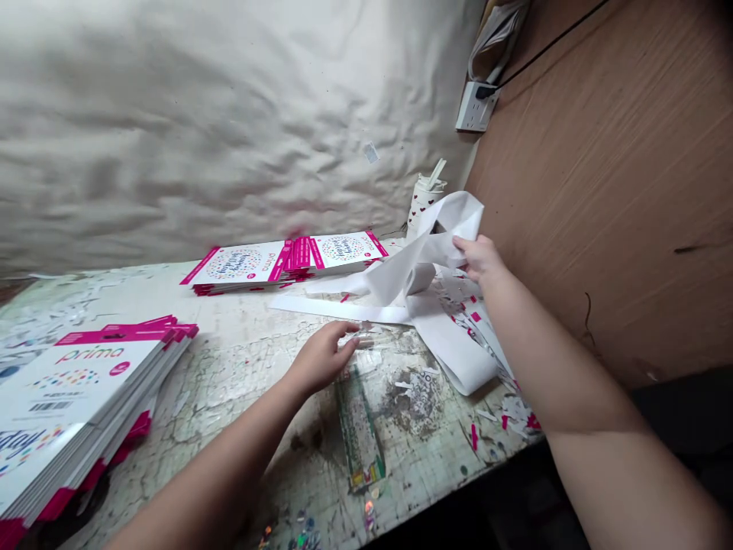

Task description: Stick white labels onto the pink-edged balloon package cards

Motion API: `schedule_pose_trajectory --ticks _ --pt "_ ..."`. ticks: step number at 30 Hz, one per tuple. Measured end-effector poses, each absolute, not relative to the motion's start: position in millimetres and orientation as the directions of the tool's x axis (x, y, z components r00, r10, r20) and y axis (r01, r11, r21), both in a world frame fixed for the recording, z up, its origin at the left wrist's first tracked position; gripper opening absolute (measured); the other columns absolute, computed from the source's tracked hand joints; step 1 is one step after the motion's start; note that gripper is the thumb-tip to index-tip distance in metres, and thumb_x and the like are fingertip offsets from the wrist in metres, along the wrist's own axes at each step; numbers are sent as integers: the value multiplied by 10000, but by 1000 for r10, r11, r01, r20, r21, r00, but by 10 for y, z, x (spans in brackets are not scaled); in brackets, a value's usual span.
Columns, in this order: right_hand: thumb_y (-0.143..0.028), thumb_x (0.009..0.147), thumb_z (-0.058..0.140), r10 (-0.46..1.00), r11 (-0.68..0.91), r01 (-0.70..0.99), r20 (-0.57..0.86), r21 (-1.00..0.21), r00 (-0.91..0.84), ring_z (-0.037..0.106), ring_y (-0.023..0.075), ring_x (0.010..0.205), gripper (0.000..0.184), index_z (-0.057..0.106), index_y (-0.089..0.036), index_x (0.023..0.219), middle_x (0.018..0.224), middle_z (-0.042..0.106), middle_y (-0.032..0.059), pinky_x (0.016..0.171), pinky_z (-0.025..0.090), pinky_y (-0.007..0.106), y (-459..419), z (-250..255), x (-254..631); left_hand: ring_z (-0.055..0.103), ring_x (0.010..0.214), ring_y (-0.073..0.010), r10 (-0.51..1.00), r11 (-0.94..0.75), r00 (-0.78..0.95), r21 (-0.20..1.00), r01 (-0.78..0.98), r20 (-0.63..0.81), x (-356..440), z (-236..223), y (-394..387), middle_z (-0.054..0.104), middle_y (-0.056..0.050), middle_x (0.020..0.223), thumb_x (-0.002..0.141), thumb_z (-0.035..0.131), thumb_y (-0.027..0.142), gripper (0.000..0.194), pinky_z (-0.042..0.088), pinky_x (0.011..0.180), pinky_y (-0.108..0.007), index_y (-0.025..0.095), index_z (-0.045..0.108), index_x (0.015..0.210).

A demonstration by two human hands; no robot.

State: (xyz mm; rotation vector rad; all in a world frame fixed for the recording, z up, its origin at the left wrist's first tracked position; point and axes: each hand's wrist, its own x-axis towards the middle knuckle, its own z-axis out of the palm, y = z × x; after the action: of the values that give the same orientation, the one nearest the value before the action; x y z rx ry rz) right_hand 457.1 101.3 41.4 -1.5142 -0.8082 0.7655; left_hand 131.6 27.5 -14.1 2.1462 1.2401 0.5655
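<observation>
While your right hand [481,258] pinches a loop of white backing paper [412,294] in its fingers [466,248], your left hand [319,359] rests on the scarred table [246,382], fingers [345,334] curled against a scrap of clear film [362,340] — whether they grip it, you cannot tell — with stacks of pink-edged prima cards [74,389] off to the left.

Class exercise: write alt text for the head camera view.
A person's right hand grips crumpled white paper strips on a scarred workbench, while the left hand touches a clear plastic scrap; stacks of pink-edged "prima" printed cards lie nearby.
</observation>
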Motion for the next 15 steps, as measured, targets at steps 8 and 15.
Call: schedule_pose_trajectory --ticks 8,15 --pt "-215 569 769 940 -213 529 -24 -822 342 598 234 991 747 461 -207 1250 1188 584 124 765 508 333 1041 143 4925 599 981 -237 866 -367 500 707 604 22 1456 -211 359 648 -83 1089 840 446 417 331 478 791 -346 203 611 1031" --pt "-132 497 769 982 -158 887 -165 -433 95 611 250 954 498 655 -204 976 1004 672 50 849 463 308 1056 -92 4803 604 919 -229 798 -415 602 725 550 0 1775 -171 267 655 -83 1030 842 449 395 306 476 773 -350 202 618 1009"
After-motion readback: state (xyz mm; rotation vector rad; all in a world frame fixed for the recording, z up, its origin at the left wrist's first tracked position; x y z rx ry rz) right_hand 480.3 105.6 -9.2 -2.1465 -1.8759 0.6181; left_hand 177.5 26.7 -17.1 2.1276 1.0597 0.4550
